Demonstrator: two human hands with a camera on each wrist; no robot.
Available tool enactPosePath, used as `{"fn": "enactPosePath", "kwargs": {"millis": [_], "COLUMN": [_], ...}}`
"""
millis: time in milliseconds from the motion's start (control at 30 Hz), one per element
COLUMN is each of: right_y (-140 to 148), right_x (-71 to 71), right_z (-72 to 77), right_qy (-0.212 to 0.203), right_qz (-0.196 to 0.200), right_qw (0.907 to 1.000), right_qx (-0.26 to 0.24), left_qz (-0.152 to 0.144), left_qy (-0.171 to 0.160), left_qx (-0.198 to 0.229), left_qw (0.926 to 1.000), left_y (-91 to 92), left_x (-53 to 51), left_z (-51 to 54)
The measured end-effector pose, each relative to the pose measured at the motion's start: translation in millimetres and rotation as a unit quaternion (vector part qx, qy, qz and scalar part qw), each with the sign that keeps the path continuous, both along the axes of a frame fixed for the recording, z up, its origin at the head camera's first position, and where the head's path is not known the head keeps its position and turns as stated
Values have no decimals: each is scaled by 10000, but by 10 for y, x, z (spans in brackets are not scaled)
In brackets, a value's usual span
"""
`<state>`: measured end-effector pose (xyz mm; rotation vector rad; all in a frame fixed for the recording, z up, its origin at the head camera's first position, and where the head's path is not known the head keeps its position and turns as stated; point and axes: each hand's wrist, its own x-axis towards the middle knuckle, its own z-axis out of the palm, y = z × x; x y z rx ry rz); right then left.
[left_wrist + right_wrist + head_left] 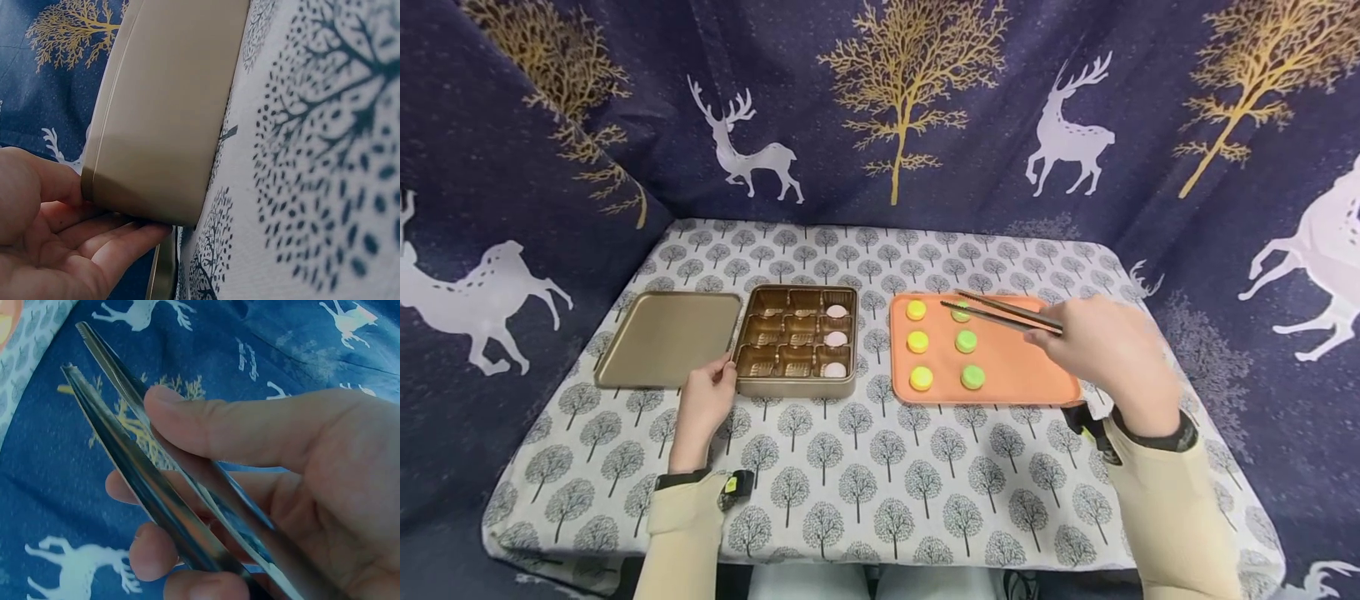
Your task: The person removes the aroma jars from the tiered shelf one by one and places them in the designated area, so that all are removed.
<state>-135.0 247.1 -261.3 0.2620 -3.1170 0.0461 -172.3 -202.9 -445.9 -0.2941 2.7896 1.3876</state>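
My left hand (709,396) holds the front left corner of a gold box (797,387) with a brown divided insert. In the left wrist view the thumb is at the box's rim and the fingers (125,247) lie against its side. Pink macarons (836,339) sit in the box's right column. My right hand (1101,346) grips metal tongs (1011,315), their tips apart with nothing between them in the right wrist view. Those tips hang over the far green macaron (961,316) on an orange tray (1030,367), partly covering it from the head camera.
Yellow macarons (917,342) form a column at the tray's left, beside the green column. A flat gold lid (670,337) lies left of the box. The table has a tree-print cloth (887,483), and a dark blue curtain (850,167) hangs behind it.
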Motion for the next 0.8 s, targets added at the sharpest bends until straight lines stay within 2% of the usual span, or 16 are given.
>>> {"fn": "enactPosePath", "kwargs": {"millis": [200,533,800], "right_y": [-222,-701,-1114], "right_x": [-176,-532,-772], "right_z": [25,-11,-75], "right_qy": [-248,-144,-81], "right_qz": [40,406,636], "right_qw": [9997,9989,9977], "right_qx": [-67,-178,222], "left_qz": [-51,-30,-25], "left_qy": [87,150,135], "left_qx": [-29,-25,-20], "left_qw": [9999,9999,9999], "left_y": [15,16,-12], "left_x": [-14,-17,18], "left_z": [-1,5,10]}}
